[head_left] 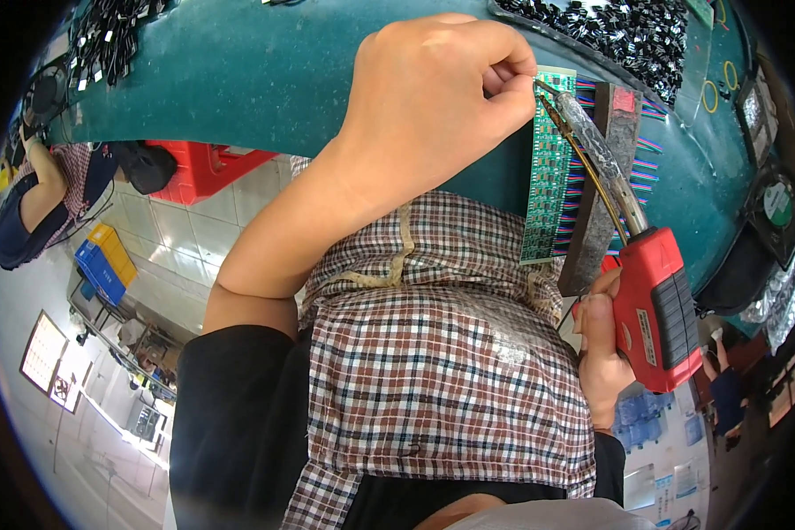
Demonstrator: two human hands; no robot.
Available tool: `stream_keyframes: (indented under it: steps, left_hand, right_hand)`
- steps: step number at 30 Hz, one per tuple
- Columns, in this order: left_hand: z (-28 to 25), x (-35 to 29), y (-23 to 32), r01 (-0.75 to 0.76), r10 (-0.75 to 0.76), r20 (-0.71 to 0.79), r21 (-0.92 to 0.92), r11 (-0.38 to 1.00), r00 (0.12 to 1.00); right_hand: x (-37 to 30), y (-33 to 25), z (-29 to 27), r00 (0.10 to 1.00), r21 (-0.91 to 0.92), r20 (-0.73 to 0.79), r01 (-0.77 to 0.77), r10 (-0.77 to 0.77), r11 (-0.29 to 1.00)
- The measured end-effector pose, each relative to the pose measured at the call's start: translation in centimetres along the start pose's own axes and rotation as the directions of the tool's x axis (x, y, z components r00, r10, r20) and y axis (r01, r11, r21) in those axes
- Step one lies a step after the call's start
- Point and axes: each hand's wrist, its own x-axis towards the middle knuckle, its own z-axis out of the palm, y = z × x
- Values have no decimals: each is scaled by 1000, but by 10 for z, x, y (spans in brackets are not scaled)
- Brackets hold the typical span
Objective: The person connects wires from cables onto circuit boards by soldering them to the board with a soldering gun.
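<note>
My left hand [446, 93] is closed in a pinch at the far end of a long green circuit board [546, 190]. Whatever sits between its fingertips is too small to make out. Wrapped round the grip of a red soldering gun [652, 305], my right hand [602, 340] is at the near right. The gun's thin tip reaches the board's far end, close beside my left fingertips. Coloured wires [647, 168] run out from the board's right side. Across them lies a dark, heavy-looking bar [589, 238], partly hidden by the gun.
Small black parts fill a tray [632, 35] at the far right of the green table [238, 79]. Black cables [115, 35] lie far left. Yellow bands [709, 95] and a black fan [776, 205] are at right. Another person [40, 190] sits left, near a red stool [199, 172].
</note>
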Motion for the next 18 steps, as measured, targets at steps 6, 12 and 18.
stream_keyframes:
  steps: [6,12,18]
  left_hand:
    - [-1,0,0,2,-2,12,17,1000,1000]
    - [-3,1,4,38,-38,37,-2,999,999]
    - [-24,15,16,23,-40,83,189,982,996]
  right_hand:
    - [6,-4,-4,1000,-4,14,26,-25,1000]
    - [4,-1,-1,998,117,-20,62,-60,991]
    - [-2,-1,1,995,133,-97,-24,37,991]
